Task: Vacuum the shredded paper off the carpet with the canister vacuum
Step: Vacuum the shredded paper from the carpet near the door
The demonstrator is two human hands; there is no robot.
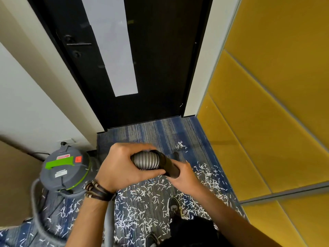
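Observation:
White shredded paper [142, 207] lies scattered over the blue and grey striped carpet [151, 132] around my feet. My left hand [121, 166] grips the ribbed grey hose [146, 160] of the vacuum. My right hand [183, 177] holds the black tube [169, 164] that joins the hose end and points down toward the floor. The grey canister vacuum [65, 171], with a green handle and an orange button, stands on the carpet to my left, its hose looping down past my left arm. The tube's far end shows dimly near the carpet.
A black door [156, 59] with a frosted glass strip stands shut straight ahead. Yellow padded wall panels [267, 104] run along the right. A white wall [26, 104] with a socket and plug is on the left. My shoes [173, 206] stand among the shreds.

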